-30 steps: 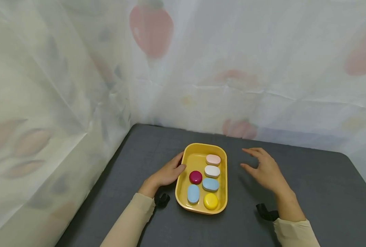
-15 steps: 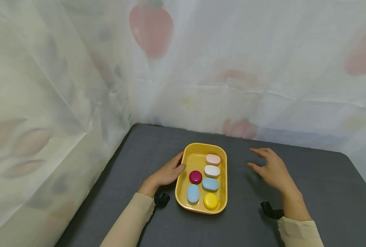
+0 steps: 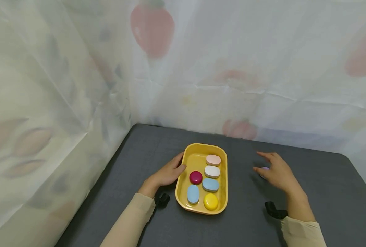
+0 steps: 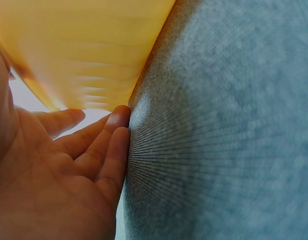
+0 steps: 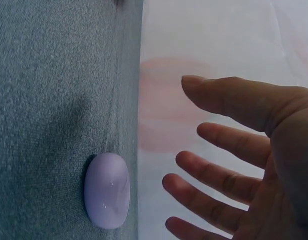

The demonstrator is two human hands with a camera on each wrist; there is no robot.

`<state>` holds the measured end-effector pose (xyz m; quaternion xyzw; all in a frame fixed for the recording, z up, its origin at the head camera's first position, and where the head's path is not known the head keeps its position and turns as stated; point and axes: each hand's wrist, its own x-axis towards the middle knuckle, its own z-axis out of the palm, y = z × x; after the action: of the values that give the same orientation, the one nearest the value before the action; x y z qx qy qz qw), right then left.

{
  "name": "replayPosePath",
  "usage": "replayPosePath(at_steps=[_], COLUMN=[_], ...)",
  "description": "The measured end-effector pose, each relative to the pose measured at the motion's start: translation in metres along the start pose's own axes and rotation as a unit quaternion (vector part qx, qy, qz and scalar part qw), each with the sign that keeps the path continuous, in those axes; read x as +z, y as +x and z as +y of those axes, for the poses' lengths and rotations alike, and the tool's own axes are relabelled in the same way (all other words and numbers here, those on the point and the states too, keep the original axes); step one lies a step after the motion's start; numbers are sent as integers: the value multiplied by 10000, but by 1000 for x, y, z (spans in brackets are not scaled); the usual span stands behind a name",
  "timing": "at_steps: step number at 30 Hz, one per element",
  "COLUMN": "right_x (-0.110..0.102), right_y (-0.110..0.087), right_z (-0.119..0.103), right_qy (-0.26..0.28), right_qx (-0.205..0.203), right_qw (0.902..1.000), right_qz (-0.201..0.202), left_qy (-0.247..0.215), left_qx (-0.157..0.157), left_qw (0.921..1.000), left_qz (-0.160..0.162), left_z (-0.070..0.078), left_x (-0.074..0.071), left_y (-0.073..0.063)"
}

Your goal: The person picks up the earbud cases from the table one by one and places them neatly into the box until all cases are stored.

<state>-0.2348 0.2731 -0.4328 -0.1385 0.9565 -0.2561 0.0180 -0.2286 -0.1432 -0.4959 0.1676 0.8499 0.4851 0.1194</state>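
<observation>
A yellow tray (image 3: pixel 201 208) lies on the dark table. It holds several smooth, rounded pieces: a pink one (image 3: pixel 213 160), a white one (image 3: pixel 212 171), a dark red one (image 3: pixel 196 177), a yellow one (image 3: pixel 210 201) and two blue ovals. My left hand (image 3: pixel 167 172) holds the tray's left side, thumb at the rim, fingers against the outer wall (image 4: pixel 98 55). To the tray's right, my right hand (image 3: pixel 280 173) hovers with fingers spread and nothing between them. A glossy purple oval piece (image 5: pixel 107 191) lies on the table under it, mostly hidden by the hand in the head view.
A white sheet with printed fruit (image 3: pixel 183 68) hangs behind the table (image 3: pixel 328 192) and along its left side. Dark wrist mounts (image 3: pixel 275 210) stick out from both wrists, low over the table.
My right hand has moved right, away from the tray, and slightly nearer to me. The purple piece now shows beside its thumb. The left hand and tray have stayed still.
</observation>
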Motion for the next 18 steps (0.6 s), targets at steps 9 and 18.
replayPosePath(at_steps=[9,18], right_x=[0,1], right_y=[0,2], right_z=[6,16], right_qy=[-30,-122], right_qx=[271,386], right_qw=[9993,9985], right_qz=[-241,-378], left_qy=[-34,-17], left_qx=[-7,-35], left_qw=[10000,10000], left_qz=[9,-1], left_z=[1,2], left_x=[0,-1], left_y=[0,0])
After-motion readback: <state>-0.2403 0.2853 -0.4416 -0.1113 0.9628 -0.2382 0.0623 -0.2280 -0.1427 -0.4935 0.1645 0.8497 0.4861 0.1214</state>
